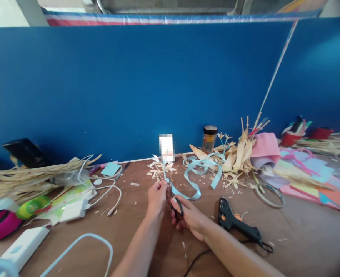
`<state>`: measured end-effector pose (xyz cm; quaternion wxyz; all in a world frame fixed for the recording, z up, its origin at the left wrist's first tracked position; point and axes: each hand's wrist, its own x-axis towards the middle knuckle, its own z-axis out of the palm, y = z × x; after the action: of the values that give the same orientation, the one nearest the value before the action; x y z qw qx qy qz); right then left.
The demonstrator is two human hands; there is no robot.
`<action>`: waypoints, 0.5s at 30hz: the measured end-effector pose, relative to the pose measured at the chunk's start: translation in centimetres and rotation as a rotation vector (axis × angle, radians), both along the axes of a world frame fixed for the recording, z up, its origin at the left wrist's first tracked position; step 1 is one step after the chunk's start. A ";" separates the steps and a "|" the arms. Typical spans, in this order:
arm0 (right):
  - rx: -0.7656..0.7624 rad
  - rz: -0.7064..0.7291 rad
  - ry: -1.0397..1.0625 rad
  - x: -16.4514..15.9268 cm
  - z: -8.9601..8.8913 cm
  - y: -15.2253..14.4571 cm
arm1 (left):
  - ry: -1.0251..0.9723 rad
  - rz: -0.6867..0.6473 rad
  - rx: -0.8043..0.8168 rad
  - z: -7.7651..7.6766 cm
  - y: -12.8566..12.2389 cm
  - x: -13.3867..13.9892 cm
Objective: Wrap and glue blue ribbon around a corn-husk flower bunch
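Observation:
In the middle of the head view, my left hand (157, 195) is closed around the lower end of a thin stem (164, 173) wrapped in light blue. Pale pointed petals, seemingly of dried husk, spread at its top. My right hand (189, 215) grips black-handled scissors (178, 207). Their blades point up beside my left fingers and are partly hidden, so I cannot tell whether they touch the ribbon. A light blue ribbon (197, 194) runs from near the stem in loose curls to the right.
A black glue gun (236, 223) lies right of my right arm, its cord passing underneath. Dried husks (242, 154), a jar (209, 138) and coloured sheets (305, 181) stand or lie right. Left are white cables (119, 196), a power strip (25, 246) and more husks (43, 173). A blue partition (129, 84) rises behind.

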<state>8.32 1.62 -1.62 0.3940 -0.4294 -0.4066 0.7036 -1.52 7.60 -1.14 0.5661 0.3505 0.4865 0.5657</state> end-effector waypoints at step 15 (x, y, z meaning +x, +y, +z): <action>-0.016 -0.080 0.072 0.6 0.2 0.0 | -0.029 -0.124 -0.088 0.4 -0.9 0.7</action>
<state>8.96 1.60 -1.41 0.4325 -0.4228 -0.3690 0.7057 -0.79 6.74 -0.69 0.6219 0.3466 0.4800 0.5126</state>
